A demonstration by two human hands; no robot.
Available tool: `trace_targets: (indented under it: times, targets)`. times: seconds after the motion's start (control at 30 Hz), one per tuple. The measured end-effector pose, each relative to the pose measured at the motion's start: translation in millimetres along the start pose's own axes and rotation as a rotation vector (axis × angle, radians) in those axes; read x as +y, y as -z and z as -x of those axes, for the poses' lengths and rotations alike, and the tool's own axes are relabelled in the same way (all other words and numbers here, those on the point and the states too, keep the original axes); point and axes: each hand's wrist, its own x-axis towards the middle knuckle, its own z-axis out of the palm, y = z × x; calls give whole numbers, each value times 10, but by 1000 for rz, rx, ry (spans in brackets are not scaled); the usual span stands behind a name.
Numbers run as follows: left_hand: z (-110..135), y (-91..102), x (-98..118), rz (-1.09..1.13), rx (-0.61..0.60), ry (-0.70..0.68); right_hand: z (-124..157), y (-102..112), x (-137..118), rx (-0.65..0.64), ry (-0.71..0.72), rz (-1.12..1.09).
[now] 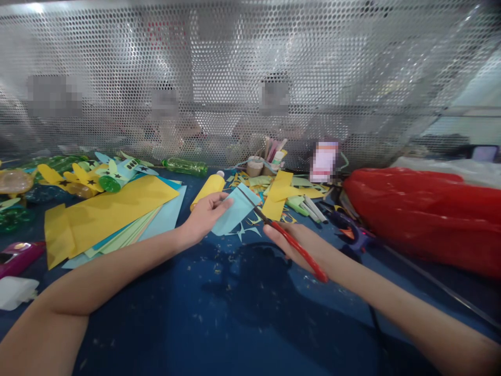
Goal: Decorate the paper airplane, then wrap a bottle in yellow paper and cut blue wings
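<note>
My left hand (205, 215) pinches a light blue piece of paper (237, 209) and holds it above the dark blue table (219, 308). My right hand (303, 249) grips red-handled scissors (289, 240). Their blades point up and left, and reach the right edge of the blue paper. Small blue and yellow paper scraps (246, 230) lie on the table under the paper.
A stack of yellow and blue sheets (113, 214) lies at the left, and a yellow glue bottle (209, 189) behind my left hand. Green bottles with paper shapes (105, 177), cups of pens (266, 162), markers (311, 209) and a red plastic bag (422, 214) surround the work area. A perforated metal screen (250, 78) stands behind.
</note>
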Motion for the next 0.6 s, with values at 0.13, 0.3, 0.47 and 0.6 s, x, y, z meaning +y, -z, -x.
trace_targets:
  times: [0.13, 0.3, 0.47, 0.6]
  targets:
    - [-15, 11, -13, 11, -8, -6, -16, -33, 40, 34, 15, 2]
    - [-36, 24, -35, 39, -11, 3, -35, -101, 106, 83, 23, 6]
    - [-53, 38, -55, 27, -16, 11, -53, -150, 147, 96, -11, -23]
    - [-65, 41, -60, -4, -2, 6, -65, -169, 153, 102, -32, -41]
